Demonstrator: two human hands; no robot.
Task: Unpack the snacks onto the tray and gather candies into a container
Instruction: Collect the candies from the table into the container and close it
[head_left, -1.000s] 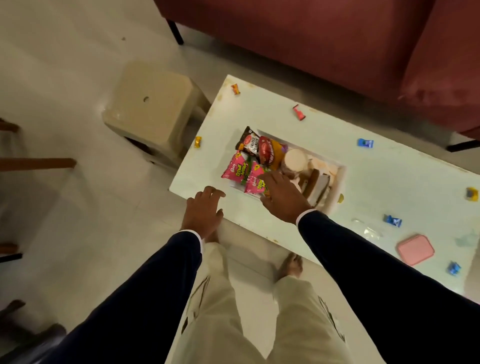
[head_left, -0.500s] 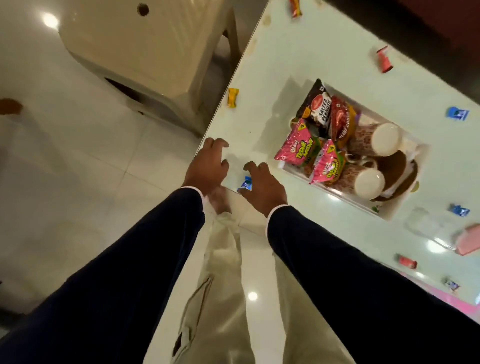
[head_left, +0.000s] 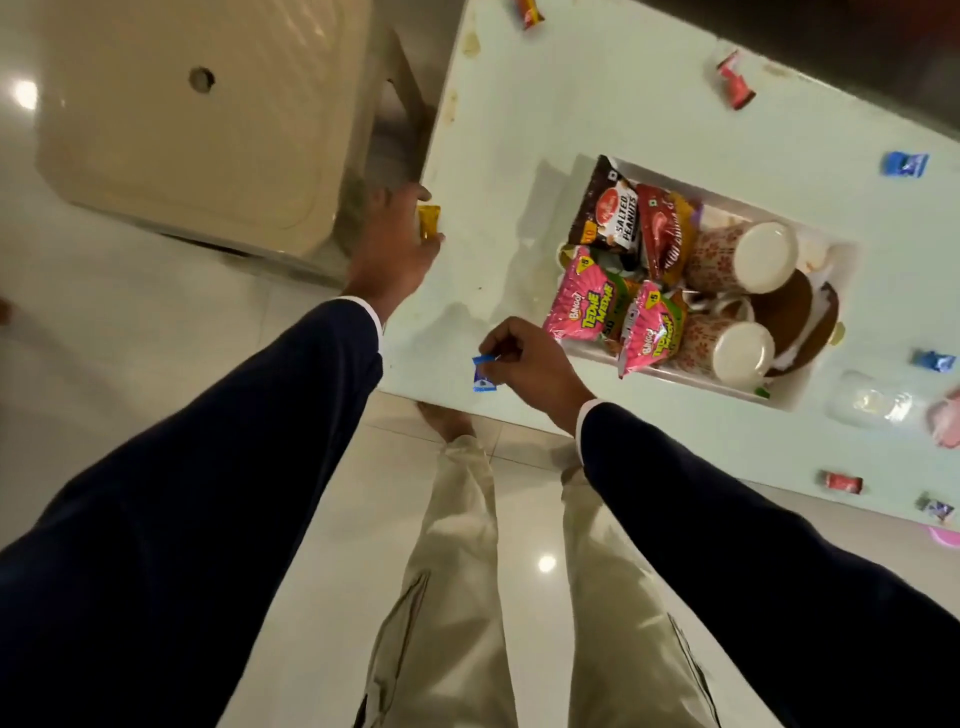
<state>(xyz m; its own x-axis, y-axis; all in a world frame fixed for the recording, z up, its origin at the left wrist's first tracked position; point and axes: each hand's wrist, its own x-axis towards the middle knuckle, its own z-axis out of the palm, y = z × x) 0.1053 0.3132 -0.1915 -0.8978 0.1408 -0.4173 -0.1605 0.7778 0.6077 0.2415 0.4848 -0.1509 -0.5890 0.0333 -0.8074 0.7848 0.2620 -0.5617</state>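
My right hand (head_left: 530, 366) pinches a blue candy (head_left: 483, 373) just above the table's near edge. My left hand (head_left: 392, 249) reaches over the left edge of the white table (head_left: 519, 130), its fingers around a yellow candy (head_left: 429, 221). To the right a white tray (head_left: 779, 400) holds a salted peanuts pack (head_left: 608, 208), a red pack (head_left: 662, 231), two pink Bingo packs (head_left: 582, 301), two cups (head_left: 748, 260) and a brown plate (head_left: 795, 317). Loose candies lie scattered: red (head_left: 733, 80), blue (head_left: 905, 164), blue (head_left: 934, 359), red (head_left: 841, 482).
A beige plastic stool (head_left: 182, 130) stands left of the table. A clear container (head_left: 878, 405) and a pink lid (head_left: 945, 423) lie at the right edge. Another candy (head_left: 529, 11) lies at the table's far end. My legs stand at the near edge.
My left hand moved forward from the near corner to the yellow candy. My right hand lifted the blue candy off the table. The camera moved closer.
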